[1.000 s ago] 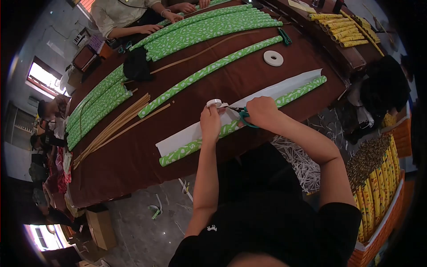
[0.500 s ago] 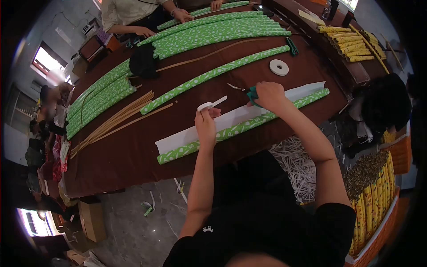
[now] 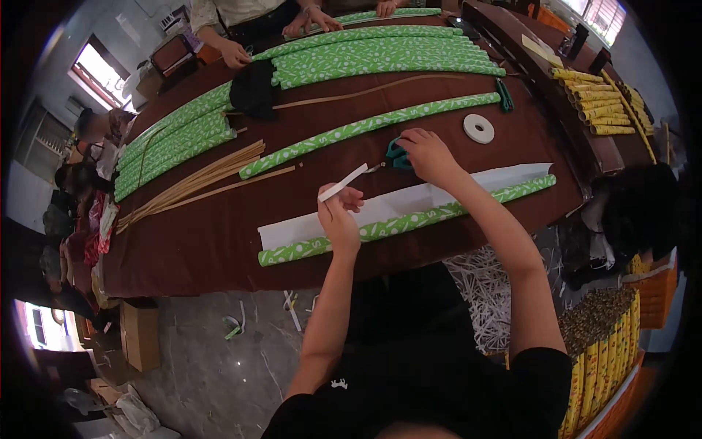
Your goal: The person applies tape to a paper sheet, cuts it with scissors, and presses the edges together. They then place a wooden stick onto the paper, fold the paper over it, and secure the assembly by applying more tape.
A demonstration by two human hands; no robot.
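Note:
My left hand (image 3: 339,218) is closed on a white tape roll (image 3: 338,189), its loose end sticking up to the right. My right hand (image 3: 429,155) is at the teal handles of scissors (image 3: 399,156), whose blades point left near the tape end. Below both hands lies a partly rolled green patterned sheet (image 3: 395,225), its white inner side (image 3: 289,228) facing up. A finished-looking green roll (image 3: 365,133) rests behind it. To the right of the scissors lies another white tape roll (image 3: 479,129).
Stacked green rolls (image 3: 380,57), a black cloth (image 3: 252,89) and thin wooden strips (image 3: 197,179) lie across the brown table (image 3: 190,252). Another person's hands (image 3: 235,54) are at the far edge. Yellow rolls (image 3: 596,102) lie at the right.
The view has shifted, moving the table's contents slightly. My right hand and the scissors have moved left toward the tape end, which now slants up from my left hand.

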